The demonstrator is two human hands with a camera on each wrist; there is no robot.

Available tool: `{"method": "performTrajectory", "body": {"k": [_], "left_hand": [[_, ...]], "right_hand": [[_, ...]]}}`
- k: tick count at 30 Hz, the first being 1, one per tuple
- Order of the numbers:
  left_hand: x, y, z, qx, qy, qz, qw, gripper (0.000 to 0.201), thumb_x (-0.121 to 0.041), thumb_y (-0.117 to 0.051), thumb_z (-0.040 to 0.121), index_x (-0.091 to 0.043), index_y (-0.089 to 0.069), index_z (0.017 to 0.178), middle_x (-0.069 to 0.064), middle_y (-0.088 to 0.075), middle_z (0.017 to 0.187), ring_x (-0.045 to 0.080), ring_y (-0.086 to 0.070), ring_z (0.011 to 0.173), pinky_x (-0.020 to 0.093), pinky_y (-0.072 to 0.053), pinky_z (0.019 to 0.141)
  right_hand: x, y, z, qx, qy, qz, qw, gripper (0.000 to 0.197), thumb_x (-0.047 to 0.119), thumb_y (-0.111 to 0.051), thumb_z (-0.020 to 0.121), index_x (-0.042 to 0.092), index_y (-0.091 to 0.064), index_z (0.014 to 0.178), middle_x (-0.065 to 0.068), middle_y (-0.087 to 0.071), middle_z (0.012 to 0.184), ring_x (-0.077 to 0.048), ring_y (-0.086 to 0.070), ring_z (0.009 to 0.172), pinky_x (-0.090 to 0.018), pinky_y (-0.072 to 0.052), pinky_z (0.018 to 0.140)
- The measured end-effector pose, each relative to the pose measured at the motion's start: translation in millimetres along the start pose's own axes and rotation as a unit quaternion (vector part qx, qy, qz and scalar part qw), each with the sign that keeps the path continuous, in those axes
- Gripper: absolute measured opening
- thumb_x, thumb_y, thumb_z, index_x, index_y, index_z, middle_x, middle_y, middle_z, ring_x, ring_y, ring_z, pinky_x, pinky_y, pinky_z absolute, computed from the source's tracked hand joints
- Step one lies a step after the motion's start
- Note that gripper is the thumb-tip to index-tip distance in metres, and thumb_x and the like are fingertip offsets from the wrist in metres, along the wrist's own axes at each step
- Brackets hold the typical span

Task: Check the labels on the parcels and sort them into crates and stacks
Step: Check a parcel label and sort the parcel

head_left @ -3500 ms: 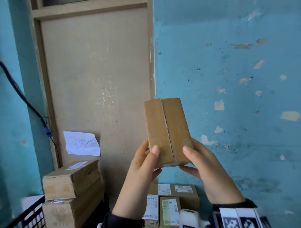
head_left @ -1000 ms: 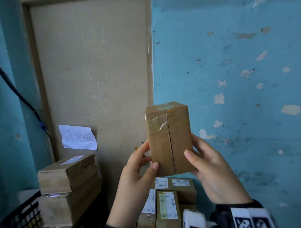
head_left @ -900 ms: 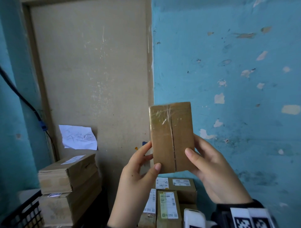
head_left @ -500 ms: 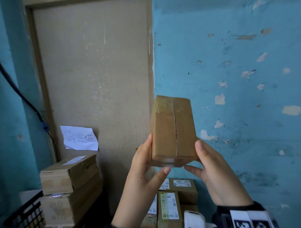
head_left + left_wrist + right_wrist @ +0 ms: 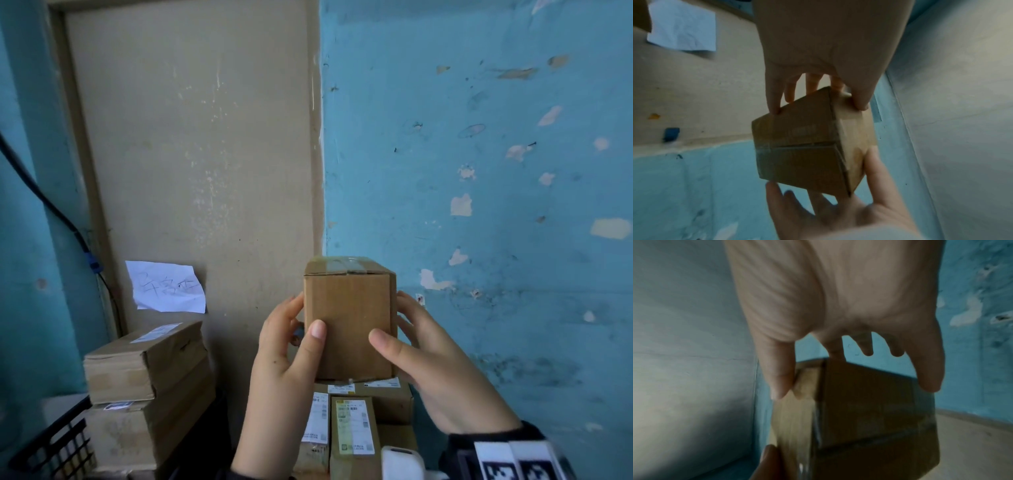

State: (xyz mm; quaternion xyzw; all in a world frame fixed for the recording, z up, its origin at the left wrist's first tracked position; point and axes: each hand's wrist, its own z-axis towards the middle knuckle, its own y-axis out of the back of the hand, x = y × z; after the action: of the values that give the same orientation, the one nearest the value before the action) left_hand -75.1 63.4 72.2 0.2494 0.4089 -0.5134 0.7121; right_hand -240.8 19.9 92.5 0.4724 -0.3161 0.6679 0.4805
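A small brown cardboard parcel point(image 5: 347, 322) is held up in front of the wall, a plain side facing me and its taped top flaps tipped into sight. My left hand point(image 5: 291, 346) grips its left side with the thumb laid across the front. My right hand point(image 5: 416, 353) grips the right side, thumb on the front too. The left wrist view shows the parcel point(image 5: 809, 142) between the fingers of both hands. In the right wrist view the parcel point(image 5: 865, 410) is blurred. No label shows on the faces in sight.
Below my hands several labelled parcels point(image 5: 352, 425) stand upright in a group. At the lower left two bigger boxes point(image 5: 144, 363) are stacked beside a black crate point(image 5: 51, 448). A handwritten paper point(image 5: 166, 286) is stuck on the beige board. A white device point(image 5: 400, 462) sits at the bottom.
Both hands have turned the parcel over and lowered it; the seamed face that faced me has given way to a plain side, with the taped top now tipped into sight.
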Motion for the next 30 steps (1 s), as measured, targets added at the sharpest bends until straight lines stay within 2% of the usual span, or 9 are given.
{"method": "performTrajectory", "body": {"k": [4,8,10,14,19,22,24,27,30], "left_hand": [[-7,-5,-4,0.032,0.017,-0.052,0.998,0.043,-0.048,-0.054,0.087,-0.025,-0.057,0.123,-0.006,-0.068,0.116,-0.001,-0.065,0.103,0.014,-0.052,0.077],[-9,-6,-4,0.037,0.016,-0.048,0.998,0.049,-0.039,-0.069,0.085,-0.031,-0.052,0.130,-0.010,-0.068,0.118,0.001,-0.065,0.106,0.015,-0.053,0.078],[-8,-7,-3,0.045,0.006,-0.037,0.998,0.053,-0.042,-0.067,0.084,-0.032,-0.050,0.133,-0.012,-0.067,0.120,0.001,-0.064,0.110,0.016,-0.054,0.080],[-6,-8,-4,0.038,-0.011,-0.024,0.999,0.057,-0.053,-0.064,0.081,-0.036,-0.049,0.134,-0.018,-0.066,0.121,0.002,-0.061,0.115,0.024,-0.056,0.089],[-4,-5,-3,0.034,-0.029,0.008,0.999,0.067,-0.066,-0.057,0.071,-0.042,-0.050,0.133,-0.020,-0.064,0.125,0.001,-0.058,0.119,0.032,-0.053,0.096],[-4,-4,-5,0.036,-0.027,0.034,0.998,0.071,-0.073,-0.051,0.068,-0.042,-0.051,0.133,-0.019,-0.061,0.127,-0.002,-0.056,0.119,0.027,-0.053,0.096],[-5,-4,-7,0.028,-0.023,0.046,0.998,0.063,-0.074,-0.047,0.070,-0.046,-0.053,0.127,-0.020,-0.061,0.127,-0.006,-0.056,0.116,0.021,-0.052,0.093],[-7,-2,-8,0.013,-0.042,0.060,0.997,0.040,-0.061,-0.053,0.077,-0.051,-0.057,0.116,-0.026,-0.060,0.122,-0.009,-0.053,0.117,0.022,-0.050,0.098],[-3,1,-8,0.020,-0.077,0.092,0.993,0.050,-0.064,-0.056,0.072,-0.057,-0.056,0.122,-0.033,-0.050,0.131,-0.003,-0.045,0.130,0.034,-0.044,0.108]], "right_hand": [[-2,-1,3,0.007,-0.026,0.072,0.997,0.100,0.061,-0.092,0.033,0.038,-0.055,0.123,0.008,-0.058,0.135,-0.019,-0.046,0.135,-0.054,-0.043,0.106],[4,-5,0,0.006,-0.014,0.108,0.994,0.067,0.026,-0.084,0.059,0.024,-0.056,0.119,0.009,-0.070,0.113,-0.016,-0.065,0.112,-0.033,-0.059,0.080],[3,-5,0,-0.004,-0.015,0.110,0.994,0.060,0.020,-0.087,0.066,0.022,-0.056,0.117,0.004,-0.070,0.115,-0.016,-0.069,0.105,-0.035,-0.058,0.080],[5,-3,0,-0.001,-0.008,0.130,0.991,0.056,0.020,-0.071,0.065,0.016,-0.056,0.118,-0.002,-0.072,0.113,-0.019,-0.070,0.101,-0.034,-0.058,0.078],[7,-3,0,0.011,-0.005,0.151,0.988,0.054,0.027,-0.073,0.067,0.015,-0.059,0.118,-0.005,-0.073,0.111,-0.022,-0.071,0.098,-0.033,-0.060,0.075],[4,-3,0,0.008,0.006,0.164,0.986,0.081,0.057,-0.089,0.047,0.019,-0.065,0.115,-0.007,-0.073,0.111,-0.023,-0.071,0.100,-0.031,-0.060,0.072],[0,-2,0,-0.008,0.010,0.171,0.985,0.091,0.068,-0.087,0.037,0.023,-0.068,0.114,-0.005,-0.073,0.112,-0.022,-0.069,0.103,-0.034,-0.058,0.076],[-4,-1,2,-0.022,-0.006,0.211,0.977,0.098,0.070,-0.087,0.033,0.020,-0.068,0.116,-0.009,-0.072,0.113,-0.025,-0.068,0.104,-0.042,-0.056,0.083],[-5,-3,2,-0.037,-0.025,0.250,0.967,0.085,0.070,-0.087,0.029,0.026,-0.077,0.101,-0.009,-0.074,0.107,-0.020,-0.072,0.090,-0.034,-0.059,0.068]]}}
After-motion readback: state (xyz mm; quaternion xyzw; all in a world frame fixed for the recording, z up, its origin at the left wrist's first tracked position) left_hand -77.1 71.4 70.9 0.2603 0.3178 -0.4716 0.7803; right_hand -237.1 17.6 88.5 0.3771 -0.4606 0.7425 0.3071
